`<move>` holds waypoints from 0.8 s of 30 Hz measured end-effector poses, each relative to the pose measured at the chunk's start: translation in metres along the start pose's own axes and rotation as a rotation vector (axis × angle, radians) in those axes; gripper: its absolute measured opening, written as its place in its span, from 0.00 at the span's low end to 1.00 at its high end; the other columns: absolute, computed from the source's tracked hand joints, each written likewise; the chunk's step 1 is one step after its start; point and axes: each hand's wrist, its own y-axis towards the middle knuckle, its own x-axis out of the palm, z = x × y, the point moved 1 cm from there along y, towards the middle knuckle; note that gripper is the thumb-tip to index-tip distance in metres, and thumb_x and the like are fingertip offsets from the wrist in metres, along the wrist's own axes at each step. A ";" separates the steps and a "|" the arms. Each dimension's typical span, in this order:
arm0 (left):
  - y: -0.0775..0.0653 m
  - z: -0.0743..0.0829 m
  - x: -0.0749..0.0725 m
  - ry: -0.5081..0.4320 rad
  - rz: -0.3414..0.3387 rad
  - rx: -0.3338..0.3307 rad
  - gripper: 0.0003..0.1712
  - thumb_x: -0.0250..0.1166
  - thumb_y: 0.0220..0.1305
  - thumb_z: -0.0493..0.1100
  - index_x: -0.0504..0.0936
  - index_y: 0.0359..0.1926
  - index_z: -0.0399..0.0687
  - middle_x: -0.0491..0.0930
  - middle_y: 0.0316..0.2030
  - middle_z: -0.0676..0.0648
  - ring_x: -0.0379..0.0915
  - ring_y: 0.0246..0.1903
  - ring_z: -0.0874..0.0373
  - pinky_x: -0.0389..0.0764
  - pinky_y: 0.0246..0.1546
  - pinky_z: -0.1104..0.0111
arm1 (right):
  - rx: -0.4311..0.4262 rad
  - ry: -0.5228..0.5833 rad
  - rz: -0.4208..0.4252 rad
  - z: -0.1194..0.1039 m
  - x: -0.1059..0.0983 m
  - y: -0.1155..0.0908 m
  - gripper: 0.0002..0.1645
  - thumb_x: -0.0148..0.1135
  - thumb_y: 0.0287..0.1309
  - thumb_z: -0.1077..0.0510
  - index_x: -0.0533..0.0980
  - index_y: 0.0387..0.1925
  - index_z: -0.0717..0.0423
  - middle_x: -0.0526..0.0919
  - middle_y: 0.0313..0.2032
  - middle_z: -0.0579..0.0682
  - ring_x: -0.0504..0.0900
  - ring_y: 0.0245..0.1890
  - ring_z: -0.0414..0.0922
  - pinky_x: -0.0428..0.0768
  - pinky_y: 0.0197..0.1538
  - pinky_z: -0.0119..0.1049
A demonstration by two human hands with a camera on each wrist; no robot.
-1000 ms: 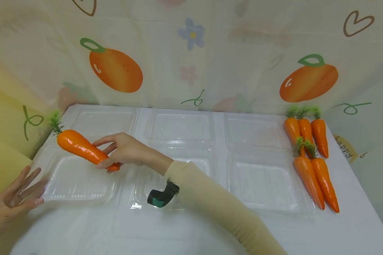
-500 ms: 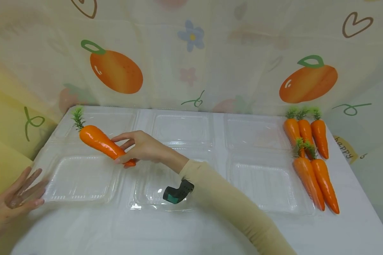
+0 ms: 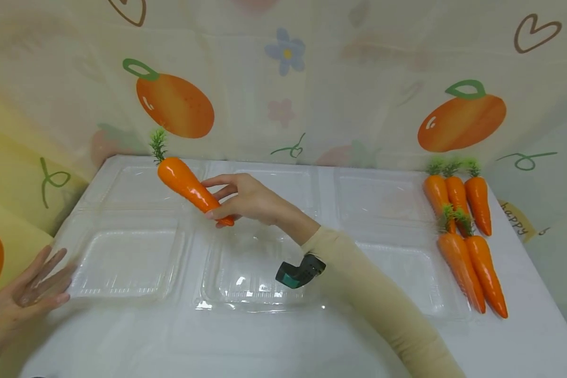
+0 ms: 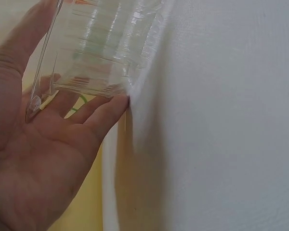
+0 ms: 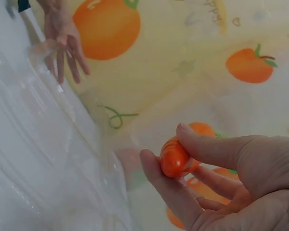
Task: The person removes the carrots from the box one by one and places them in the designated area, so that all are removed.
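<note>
My right hand point(image 3: 252, 197) pinches an orange carrot point(image 3: 189, 184) by its narrow tip, between thumb and fingers. The carrot is held above the clear plastic boxes, its green leafy top pointing up and left. In the right wrist view the carrot's rounded tip point(image 5: 174, 161) shows between thumb and forefinger. At the table's left edge my left hand point(image 3: 21, 310) has its fingers spread at the side of the front-left clear box point(image 3: 123, 262). Seen from the left wrist, the fingers lie along the corner of the clear box point(image 4: 101, 53), fairly straight.
More open clear boxes stand across the white table point(image 3: 123, 341), including the front-middle box point(image 3: 250, 273) and the back-right box point(image 3: 378, 194). Several other carrots point(image 3: 484, 273) lie in two rows along the right. A printed curtain point(image 3: 335, 105) hangs behind the table.
My right hand has carried the carrot right and upward, from over the front-left box to above the middle. The left hand has stayed at the left box's side.
</note>
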 end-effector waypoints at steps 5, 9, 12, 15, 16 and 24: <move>0.000 0.000 -0.004 0.075 -0.007 -0.017 0.56 0.47 0.63 0.15 0.30 0.77 0.59 0.41 0.77 0.58 0.64 0.62 0.73 0.71 0.50 0.85 | -0.007 -0.036 0.008 0.000 -0.018 -0.010 0.36 0.71 0.54 0.64 0.71 0.65 0.52 0.78 0.50 0.55 0.87 0.33 0.51 0.86 0.40 0.40; 0.001 -0.003 -0.007 0.126 -0.004 -0.053 0.57 0.47 0.64 0.16 0.28 0.77 0.63 0.37 0.78 0.58 0.64 0.61 0.75 0.71 0.48 0.86 | -0.015 -0.040 0.039 0.007 -0.034 -0.017 0.36 0.70 0.55 0.65 0.70 0.66 0.53 0.77 0.51 0.57 0.87 0.34 0.51 0.86 0.42 0.43; 0.001 -0.003 -0.008 0.148 0.000 -0.072 0.57 0.47 0.65 0.17 0.28 0.77 0.64 0.35 0.78 0.58 0.64 0.61 0.76 0.71 0.47 0.87 | -0.016 -0.028 0.067 0.012 -0.046 -0.025 0.36 0.70 0.55 0.64 0.70 0.66 0.54 0.78 0.51 0.58 0.87 0.34 0.53 0.85 0.45 0.48; 0.002 -0.003 -0.010 0.181 -0.001 -0.094 0.56 0.48 0.66 0.18 0.28 0.77 0.65 0.35 0.78 0.58 0.64 0.61 0.78 0.70 0.45 0.88 | -0.026 -0.030 0.091 0.016 -0.060 -0.035 0.36 0.70 0.56 0.64 0.69 0.66 0.54 0.78 0.51 0.58 0.87 0.34 0.53 0.84 0.46 0.49; 0.002 -0.003 -0.010 0.199 -0.002 -0.100 0.56 0.48 0.66 0.18 0.28 0.77 0.65 0.35 0.78 0.58 0.63 0.61 0.78 0.70 0.45 0.88 | -0.032 -0.035 0.098 0.017 -0.065 -0.038 0.36 0.70 0.56 0.64 0.69 0.66 0.54 0.78 0.51 0.58 0.87 0.35 0.54 0.84 0.46 0.48; 0.004 -0.001 -0.011 0.136 -0.019 -0.086 0.55 0.46 0.65 0.16 0.30 0.78 0.62 0.39 0.77 0.61 0.65 0.61 0.75 0.75 0.46 0.83 | -0.048 -0.090 0.142 0.022 -0.099 -0.063 0.38 0.68 0.59 0.62 0.65 0.69 0.54 0.76 0.55 0.58 0.87 0.38 0.55 0.85 0.46 0.45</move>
